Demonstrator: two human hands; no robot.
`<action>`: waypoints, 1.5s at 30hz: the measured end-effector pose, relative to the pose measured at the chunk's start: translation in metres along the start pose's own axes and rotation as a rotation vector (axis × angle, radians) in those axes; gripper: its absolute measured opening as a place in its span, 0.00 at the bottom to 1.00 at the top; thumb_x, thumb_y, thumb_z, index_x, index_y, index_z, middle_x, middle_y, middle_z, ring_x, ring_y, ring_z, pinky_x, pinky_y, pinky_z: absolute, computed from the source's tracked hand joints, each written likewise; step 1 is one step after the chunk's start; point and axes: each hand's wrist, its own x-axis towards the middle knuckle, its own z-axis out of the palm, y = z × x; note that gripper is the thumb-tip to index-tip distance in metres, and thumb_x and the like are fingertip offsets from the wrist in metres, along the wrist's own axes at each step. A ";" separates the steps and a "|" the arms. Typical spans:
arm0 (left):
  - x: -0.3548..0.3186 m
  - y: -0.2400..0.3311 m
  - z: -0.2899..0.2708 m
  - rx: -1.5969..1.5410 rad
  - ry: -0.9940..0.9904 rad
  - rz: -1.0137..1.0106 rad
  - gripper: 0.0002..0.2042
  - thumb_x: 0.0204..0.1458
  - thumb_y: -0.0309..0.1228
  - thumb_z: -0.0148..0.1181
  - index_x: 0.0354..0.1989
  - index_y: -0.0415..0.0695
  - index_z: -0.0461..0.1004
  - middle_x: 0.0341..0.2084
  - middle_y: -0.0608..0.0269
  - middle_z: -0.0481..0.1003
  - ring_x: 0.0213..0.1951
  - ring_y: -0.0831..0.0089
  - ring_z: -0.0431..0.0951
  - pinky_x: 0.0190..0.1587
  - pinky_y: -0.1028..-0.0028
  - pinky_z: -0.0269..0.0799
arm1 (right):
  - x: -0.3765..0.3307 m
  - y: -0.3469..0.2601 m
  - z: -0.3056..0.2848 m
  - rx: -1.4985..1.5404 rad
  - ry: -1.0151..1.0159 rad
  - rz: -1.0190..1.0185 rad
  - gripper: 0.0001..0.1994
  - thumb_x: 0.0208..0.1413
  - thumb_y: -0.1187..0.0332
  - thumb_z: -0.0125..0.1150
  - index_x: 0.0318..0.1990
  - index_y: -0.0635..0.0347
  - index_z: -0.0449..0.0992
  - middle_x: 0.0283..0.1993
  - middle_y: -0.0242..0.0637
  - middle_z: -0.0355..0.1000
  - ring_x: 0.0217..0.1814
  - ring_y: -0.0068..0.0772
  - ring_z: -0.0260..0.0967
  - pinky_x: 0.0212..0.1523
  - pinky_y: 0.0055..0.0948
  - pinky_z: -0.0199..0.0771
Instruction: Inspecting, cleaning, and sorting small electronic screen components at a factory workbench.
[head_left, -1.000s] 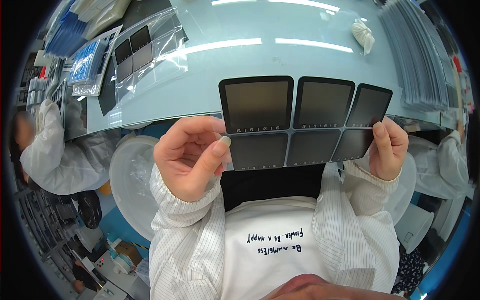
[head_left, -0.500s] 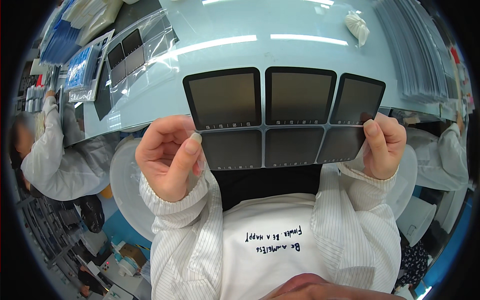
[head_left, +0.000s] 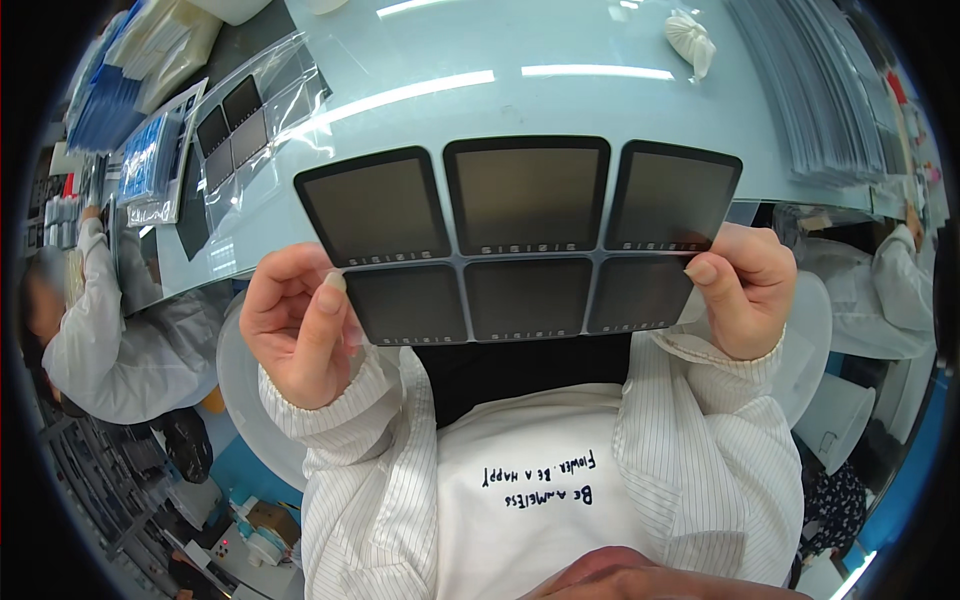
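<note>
A clear sheet with several dark, glossy rectangular panels (head_left: 525, 200) in two rows is held up in front of my chest. Small pale symbols run along the bottom of each panel. My left hand (head_left: 300, 325) pinches the sheet's left edge, thumb on the near face and fingers behind it. At the opposite edge, my right hand (head_left: 745, 295) grips the sheet the same way. The fingers behind the sheet are partly hidden.
On the glass-topped table (head_left: 400, 110) lie a clear bag with dark panels (head_left: 233, 130), blue-white packets (head_left: 150, 158) and a knotted white bundle (head_left: 690, 45). A stack of clear sheets (head_left: 810, 100) stands at right. Co-workers in white sit on both sides, the left one's sleeve (head_left: 125, 345) nearby.
Both hands, still gripping the sheet, have shifted left, and the sheet's tilt has changed a little. The table and the things on it also appear slightly farther left.
</note>
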 end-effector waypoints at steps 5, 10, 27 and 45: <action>0.002 0.000 -0.003 -0.010 0.020 0.004 0.10 0.51 0.19 0.52 0.42 0.31 0.67 0.22 0.61 0.72 0.14 0.86 0.66 0.18 0.88 0.58 | 0.003 -0.005 0.004 -0.013 -0.021 0.007 0.04 0.48 0.77 0.61 0.26 0.70 0.76 0.18 0.36 0.71 0.15 0.18 0.61 0.17 0.14 0.56; 0.005 -0.003 -0.009 -0.022 -0.013 0.011 0.10 0.52 0.20 0.51 0.42 0.31 0.67 0.22 0.61 0.73 0.14 0.86 0.65 0.18 0.88 0.57 | 0.006 -0.009 0.007 0.017 -0.056 -0.004 0.05 0.48 0.76 0.62 0.28 0.71 0.77 0.21 0.39 0.74 0.17 0.20 0.67 0.19 0.14 0.62; 0.004 -0.012 -0.003 -0.041 0.061 0.024 0.11 0.57 0.29 0.48 0.42 0.32 0.67 0.27 0.60 0.74 0.24 0.84 0.71 0.29 0.86 0.63 | -0.002 0.004 0.017 0.211 0.070 0.066 0.11 0.56 0.69 0.56 0.36 0.71 0.75 0.28 0.36 0.74 0.26 0.16 0.66 0.28 0.14 0.63; -0.001 -0.019 -0.011 0.110 -0.199 -0.037 0.15 0.59 0.30 0.44 0.38 0.29 0.72 0.26 0.61 0.75 0.26 0.79 0.70 0.31 0.82 0.61 | 0.027 -0.008 -0.006 0.088 0.077 0.015 0.14 0.53 0.76 0.57 0.47 0.70 0.72 0.28 0.31 0.70 0.14 0.10 0.52 0.14 0.11 0.49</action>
